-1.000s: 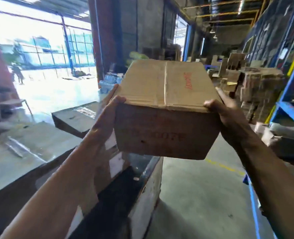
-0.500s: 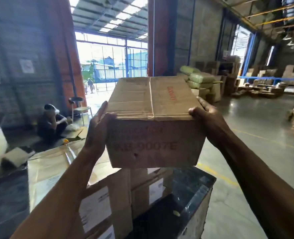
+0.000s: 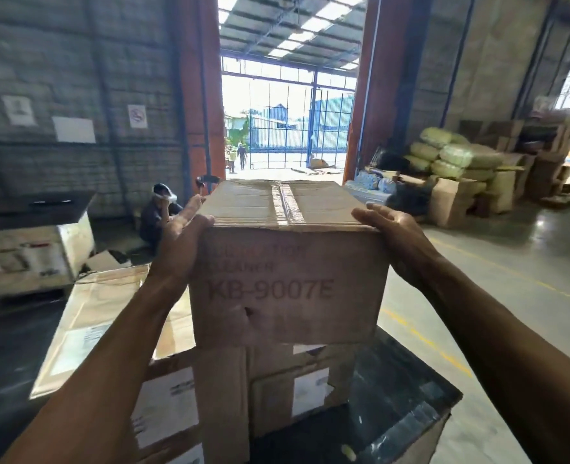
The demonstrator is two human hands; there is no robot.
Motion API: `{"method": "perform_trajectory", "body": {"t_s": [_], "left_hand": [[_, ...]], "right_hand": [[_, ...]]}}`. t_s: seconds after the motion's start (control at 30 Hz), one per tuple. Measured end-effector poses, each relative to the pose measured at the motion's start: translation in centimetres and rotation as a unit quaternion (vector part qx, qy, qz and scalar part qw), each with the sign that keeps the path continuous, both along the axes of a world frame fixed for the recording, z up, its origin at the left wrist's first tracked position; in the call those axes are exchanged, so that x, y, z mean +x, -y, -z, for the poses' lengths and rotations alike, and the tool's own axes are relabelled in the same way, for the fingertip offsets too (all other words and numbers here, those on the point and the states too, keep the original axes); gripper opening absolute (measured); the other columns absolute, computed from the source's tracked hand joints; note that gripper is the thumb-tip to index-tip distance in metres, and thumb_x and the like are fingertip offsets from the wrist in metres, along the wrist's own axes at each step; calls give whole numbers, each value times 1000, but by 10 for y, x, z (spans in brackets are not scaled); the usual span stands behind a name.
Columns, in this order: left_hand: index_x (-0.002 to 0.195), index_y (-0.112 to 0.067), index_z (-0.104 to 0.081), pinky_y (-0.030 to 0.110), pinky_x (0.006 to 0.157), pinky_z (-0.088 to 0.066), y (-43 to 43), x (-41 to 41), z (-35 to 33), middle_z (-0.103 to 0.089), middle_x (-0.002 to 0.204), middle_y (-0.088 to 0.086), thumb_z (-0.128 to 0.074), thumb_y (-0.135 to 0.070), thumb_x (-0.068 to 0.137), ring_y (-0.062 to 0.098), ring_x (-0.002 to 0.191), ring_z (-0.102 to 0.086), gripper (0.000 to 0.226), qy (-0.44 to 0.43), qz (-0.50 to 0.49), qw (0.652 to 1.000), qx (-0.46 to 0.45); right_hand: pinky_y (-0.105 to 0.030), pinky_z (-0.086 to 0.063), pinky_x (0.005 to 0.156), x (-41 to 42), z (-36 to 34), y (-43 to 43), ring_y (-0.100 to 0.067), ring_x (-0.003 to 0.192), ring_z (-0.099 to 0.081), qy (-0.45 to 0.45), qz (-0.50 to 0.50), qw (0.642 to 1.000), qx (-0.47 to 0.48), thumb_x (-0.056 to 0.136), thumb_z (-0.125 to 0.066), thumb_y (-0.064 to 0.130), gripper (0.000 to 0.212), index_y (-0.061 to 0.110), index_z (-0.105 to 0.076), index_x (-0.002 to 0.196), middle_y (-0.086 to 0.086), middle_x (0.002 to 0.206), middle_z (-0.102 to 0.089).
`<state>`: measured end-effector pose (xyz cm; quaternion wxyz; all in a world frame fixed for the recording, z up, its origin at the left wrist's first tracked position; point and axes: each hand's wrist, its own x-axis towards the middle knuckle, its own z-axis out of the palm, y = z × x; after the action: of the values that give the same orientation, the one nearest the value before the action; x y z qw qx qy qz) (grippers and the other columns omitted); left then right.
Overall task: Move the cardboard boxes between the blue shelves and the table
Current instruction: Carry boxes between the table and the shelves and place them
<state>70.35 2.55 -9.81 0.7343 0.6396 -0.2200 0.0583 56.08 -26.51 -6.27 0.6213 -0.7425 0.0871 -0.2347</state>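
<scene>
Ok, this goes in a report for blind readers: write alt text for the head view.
A left hand and right hand press a taped cardboard box marked KB-9007E from both sides, over labelled boxes on a dark table. Behind are a seated person and an open doorway.

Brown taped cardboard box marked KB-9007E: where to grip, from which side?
Take the brown cardboard box by its two opposite side walls, just under the top edge, one palm pressing in from each side, as the left hand and right hand do. It is too wide for one hand, its flaps are taped shut, and it shows no handles.
</scene>
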Motion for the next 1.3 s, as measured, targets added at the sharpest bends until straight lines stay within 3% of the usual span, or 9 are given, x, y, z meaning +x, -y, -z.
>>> {"method": "perform_trajectory", "body": {"t_s": [0.1, 0.2, 0.3, 0.43, 0.6, 0.8, 0.93, 1.17, 1.3], "left_hand": [[141, -28, -55, 34, 90, -55, -1, -3, 2, -67, 129, 0, -60, -46, 77, 18, 114, -66, 67, -3, -21, 1000, 4], [137, -25, -59, 32, 85, -54, 2, -10, -2, -68, 126, 2, -58, -46, 79, 20, 112, -67, 61, -2, -28, 1000, 15], [137, -22, -59, 31, 100, -48, 11, -20, -9, -56, 144, -1, -58, -53, 77, 16, 128, -55, 68, 19, -42, 997, 61], [144, -21, -52, 3, 102, -29, 32, -55, -6, -33, 155, -15, -51, -57, 83, -2, 140, -32, 70, 156, -64, 962, 215], [142, -36, -51, 45, 123, -23, 47, -54, -15, -35, 156, -21, -51, -69, 83, 0, 149, -20, 67, 297, -13, 888, 350], [143, -31, -52, 45, 121, -28, 44, 1, -34, -43, 153, -15, -53, -89, 66, 5, 146, -29, 96, 304, -16, 859, 412], [142, -29, -54, 42, 119, -29, 82, 5, -30, -49, 149, -11, -66, -65, 80, 17, 144, -34, 73, 319, -32, 860, 397], [147, -30, -47, 47, 113, -39, 45, 53, -41, -43, 154, -5, -64, -73, 65, 19, 140, -40, 94, 250, -58, 870, 422], [141, -17, -55, 39, 99, -47, -1, 94, -41, -46, 153, 1, -73, -57, 67, 28, 137, -47, 86, 171, -124, 910, 357]], "right_hand": [[-13, -50, 83, -7, -1, 10, 3, 103, -62, -22, -17, 981, -193, 75, -80, 48, 87, 22, -42, 150, 14, 129, -57], [-34, -52, 100, -9, -2, 22, -14, 117, -60, -46, 2, 936, -349, 51, -84, 67, 114, 24, -45, 149, 6, 137, -59], [-34, -50, 102, -3, -7, 40, -11, 117, -60, -17, 10, 942, -335, 49, -87, 57, 103, 18, -58, 139, 4, 133, -63], [-18, -43, 87, 14, -12, 71, -10, 108, -62, 12, 72, 929, -363, 68, -89, 33, 69, 10, -67, 129, -3, 124, -69], [-21, -37, 91, 42, 0, 81, -27, 120, -61, 24, 150, 886, -438, 79, -83, 30, 56, 7, -66, 128, -12, 132, -65], [-37, -50, 100, 50, 11, 39, -18, 116, -61, 58, 89, 916, -386, 87, -72, 43, 53, 22, -62, 134, -1, 134, -62], [-32, -39, 113, 43, 10, 10, -4, 126, -48, 90, 67, 930, -350, 101, -56, 25, 33, 25, -63, 133, 11, 140, -54], [-29, -29, 111, 32, 21, -4, -9, 132, -45, 46, 102, 891, -440, 68, -64, 74, 88, 26, -55, 141, 9, 152, -45], [-43, -50, 105, 34, 26, 8, -18, 128, -54, 67, 117, 892, -432, 68, -61, 81, 88, 27, -58, 137, 6, 148, -51]]}}
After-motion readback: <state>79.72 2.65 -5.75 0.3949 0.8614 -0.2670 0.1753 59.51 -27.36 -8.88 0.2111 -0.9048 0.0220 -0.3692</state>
